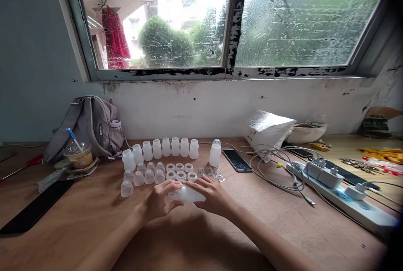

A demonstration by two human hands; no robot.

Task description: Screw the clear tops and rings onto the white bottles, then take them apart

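Observation:
A translucent white baby bottle (191,194) lies sideways between my hands, just above the table. My left hand (157,200) is closed around its clear-capped left end. My right hand (217,196) grips the body from the right. Beyond them stand several open bottle bodies (166,147) in a row. Clear dome caps (138,178) sit in a group at the left, with white collar rings (180,175) beside them. Thin clear rings (220,178) lie behind my right hand. One capped bottle (215,153) stands upright at the right.
A phone (237,161), tangled cables (277,170) and a power strip (346,197) occupy the right side, near a white pouch (267,130). Leftward are a grey backpack (94,124), an iced drink cup (78,155) and a black slab (37,207). A window (229,71) is above.

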